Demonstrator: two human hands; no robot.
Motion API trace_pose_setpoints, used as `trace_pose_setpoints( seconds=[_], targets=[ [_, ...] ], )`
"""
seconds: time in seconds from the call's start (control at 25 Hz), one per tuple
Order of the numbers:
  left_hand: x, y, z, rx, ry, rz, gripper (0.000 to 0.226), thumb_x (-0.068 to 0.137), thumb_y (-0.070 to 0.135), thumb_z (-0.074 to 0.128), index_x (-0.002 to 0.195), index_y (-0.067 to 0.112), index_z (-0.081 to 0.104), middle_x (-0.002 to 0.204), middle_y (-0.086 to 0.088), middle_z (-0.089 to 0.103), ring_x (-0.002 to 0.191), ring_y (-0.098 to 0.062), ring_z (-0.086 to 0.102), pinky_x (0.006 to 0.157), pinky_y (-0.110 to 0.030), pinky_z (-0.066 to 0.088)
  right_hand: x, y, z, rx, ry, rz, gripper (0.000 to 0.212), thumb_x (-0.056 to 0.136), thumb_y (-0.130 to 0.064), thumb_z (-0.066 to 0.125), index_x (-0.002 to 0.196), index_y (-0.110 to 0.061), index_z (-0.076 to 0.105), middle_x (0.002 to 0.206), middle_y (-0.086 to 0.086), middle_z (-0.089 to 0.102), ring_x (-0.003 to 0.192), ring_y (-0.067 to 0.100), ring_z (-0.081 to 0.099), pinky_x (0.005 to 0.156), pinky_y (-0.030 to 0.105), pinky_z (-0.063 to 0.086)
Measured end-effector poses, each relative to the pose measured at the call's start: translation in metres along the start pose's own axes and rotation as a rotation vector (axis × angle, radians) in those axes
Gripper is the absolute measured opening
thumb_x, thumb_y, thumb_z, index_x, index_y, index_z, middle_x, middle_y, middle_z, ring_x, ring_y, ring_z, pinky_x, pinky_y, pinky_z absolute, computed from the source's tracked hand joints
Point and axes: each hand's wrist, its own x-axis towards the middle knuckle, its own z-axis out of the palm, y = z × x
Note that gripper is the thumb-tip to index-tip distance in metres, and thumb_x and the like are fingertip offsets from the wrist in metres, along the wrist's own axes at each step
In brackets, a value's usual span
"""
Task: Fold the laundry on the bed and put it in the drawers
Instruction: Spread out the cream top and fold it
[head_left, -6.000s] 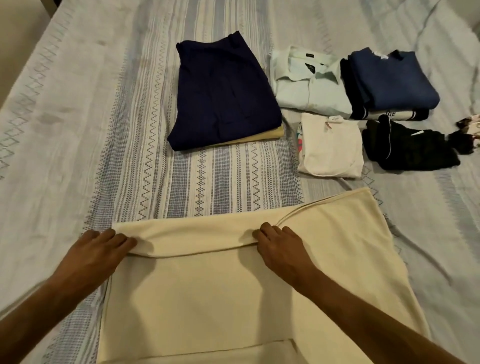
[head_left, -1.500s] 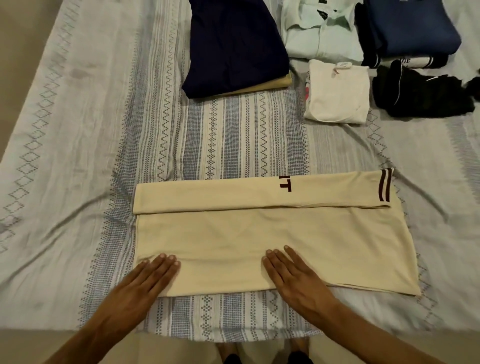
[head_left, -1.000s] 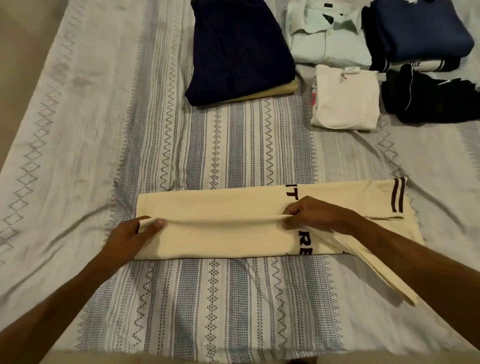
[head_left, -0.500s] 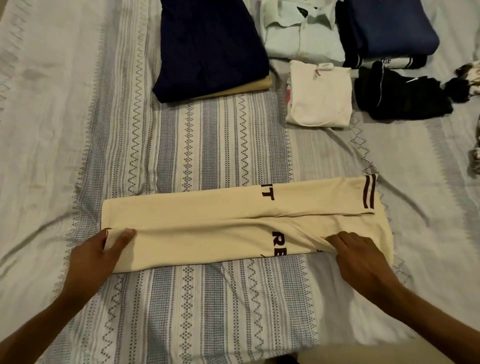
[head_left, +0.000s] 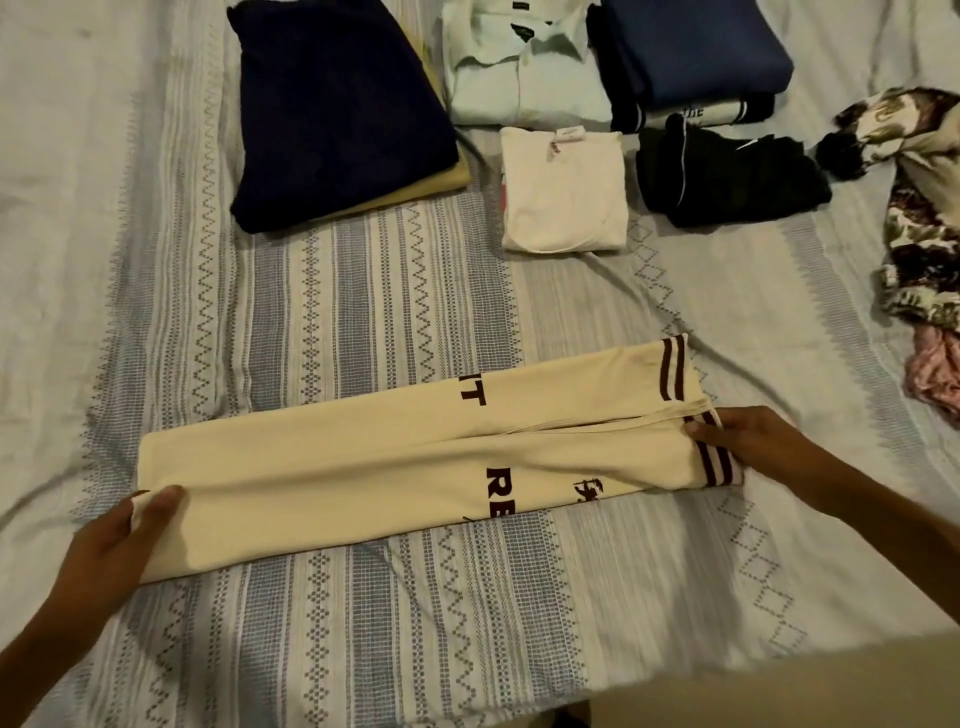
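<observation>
A cream garment (head_left: 363, 467) with maroon letters and striped cuffs lies folded into a long narrow strip across the near part of the bed (head_left: 363, 312). My left hand (head_left: 111, 545) grips its left end, thumb on top of the cloth. At the right end my right hand (head_left: 753, 436) pinches the striped hem of the nearer layer. The strip runs slightly uphill to the right.
Folded piles sit at the back: a navy garment (head_left: 337, 114) over a yellow one, a pale collared shirt (head_left: 519, 67), a blue sweater (head_left: 696, 52), a small white top (head_left: 563, 197), a black item (head_left: 727, 182). Unfolded floral cloth (head_left: 919, 218) and pink cloth (head_left: 935, 374) lie at right.
The near half of the garment was folded up, making a narrow strip. My right hand slid out to the striped right end; my left hand stays at the left end.
</observation>
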Motion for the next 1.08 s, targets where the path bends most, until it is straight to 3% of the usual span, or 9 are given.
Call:
trace_pose_setpoints(
  seconds=[0.12, 0.28, 0.44, 0.52, 0.68, 0.8, 0.92, 1.0, 1.08],
  targets=[
    [-0.003, -0.007, 0.002, -0.075, 0.070, -0.018, 0.059, 0.088, 0.074, 0.060, 0.117, 0.024, 0.069, 0.112, -0.007, 0.073, 0.105, -0.032, 0.066, 0.095, -0.051, 0.049, 0.003, 0.010, 0.009, 0.052, 0.182, -0.136, 0.031, 0.098, -0.049, 0.063, 0.112, -0.026, 0.078, 0.110, -0.007, 0.078, 0.106, 0.011, 0.073, 0.092, 0.034, 0.054],
    [0.001, -0.016, 0.005, 0.135, 0.116, 0.056, 0.070, 0.089, 0.085, 0.043, 0.126, 0.028, 0.060, 0.119, -0.011, 0.070, 0.108, -0.040, 0.062, 0.101, -0.061, 0.048, 0.008, 0.019, 0.026, -0.368, 0.387, -0.265, 0.072, 0.095, -0.078, 0.031, 0.083, -0.012, 0.056, 0.071, 0.006, 0.066, 0.069, 0.027, 0.064, 0.064, 0.041, 0.050],
    [-0.008, -0.001, 0.014, 0.231, 0.215, 0.103, 0.060, 0.097, 0.080, 0.034, 0.107, 0.026, 0.057, 0.104, -0.017, 0.068, 0.095, -0.044, 0.061, 0.091, -0.060, 0.051, 0.012, 0.016, 0.038, -0.683, 0.542, -0.217, 0.046, 0.108, -0.055, 0.025, 0.092, -0.017, 0.045, 0.062, -0.002, 0.052, 0.055, 0.024, 0.050, 0.054, 0.037, 0.039],
    [-0.014, 0.001, 0.015, 0.241, 0.222, 0.106, 0.058, 0.098, 0.078, 0.032, 0.098, 0.024, 0.054, 0.089, -0.012, 0.063, 0.081, -0.041, 0.059, 0.078, -0.056, 0.051, 0.016, 0.020, 0.038, -0.818, 0.556, -0.181, 0.047, 0.107, -0.056, 0.024, 0.092, -0.017, 0.045, 0.059, -0.002, 0.048, 0.052, 0.022, 0.045, 0.052, 0.035, 0.037],
    [-0.021, 0.009, 0.018, 0.287, 0.184, 0.124, 0.045, 0.104, 0.066, 0.035, 0.102, 0.024, 0.052, 0.087, -0.009, 0.056, 0.077, -0.033, 0.051, 0.071, -0.047, 0.045, 0.024, 0.022, 0.040, -0.808, 0.572, -0.157, 0.050, 0.106, -0.057, 0.022, 0.092, -0.014, 0.046, 0.062, 0.002, 0.054, 0.052, 0.021, 0.047, 0.051, 0.034, 0.035],
    [-0.018, 0.007, 0.020, 0.269, 0.233, 0.133, 0.047, 0.102, 0.068, 0.040, 0.105, 0.023, 0.051, 0.091, -0.011, 0.062, 0.079, -0.034, 0.054, 0.072, -0.047, 0.046, 0.023, 0.014, 0.047, -0.766, 0.648, -0.144, 0.038, 0.106, -0.048, 0.037, 0.103, -0.012, 0.049, 0.091, 0.013, 0.065, 0.076, 0.032, 0.058, 0.069, 0.045, 0.047],
    [-0.017, 0.003, 0.026, 0.160, 0.331, 0.122, 0.058, 0.093, 0.067, 0.059, 0.117, 0.015, 0.050, 0.112, -0.011, 0.056, 0.105, -0.039, 0.055, 0.090, -0.050, 0.044, 0.010, -0.008, 0.081, -0.651, 0.875, -0.279, 0.038, 0.104, -0.032, 0.054, 0.134, -0.009, 0.048, 0.130, 0.021, 0.055, 0.121, 0.040, 0.051, 0.097, 0.059, 0.042],
    [-0.014, 0.004, 0.027, 0.196, 0.329, 0.098, 0.073, 0.089, 0.073, 0.058, 0.122, 0.008, 0.056, 0.120, -0.017, 0.057, 0.115, -0.040, 0.051, 0.099, -0.052, 0.040, -0.009, -0.028, 0.130, -0.628, 0.720, -0.455, 0.051, 0.107, -0.038, 0.044, 0.151, -0.012, 0.038, 0.157, 0.017, 0.039, 0.146, 0.033, 0.035, 0.117, 0.058, 0.030],
    [-0.009, 0.007, 0.025, 0.196, 0.257, 0.036, 0.079, 0.085, 0.082, 0.056, 0.118, 0.010, 0.058, 0.114, -0.015, 0.063, 0.105, -0.038, 0.058, 0.088, -0.054, 0.049, -0.029, -0.048, 0.199, -0.716, 0.464, -0.619, 0.063, 0.109, -0.041, 0.035, 0.164, -0.014, 0.020, 0.173, 0.008, 0.011, 0.160, 0.023, 0.009, 0.128, 0.054, 0.012]
  ],
)
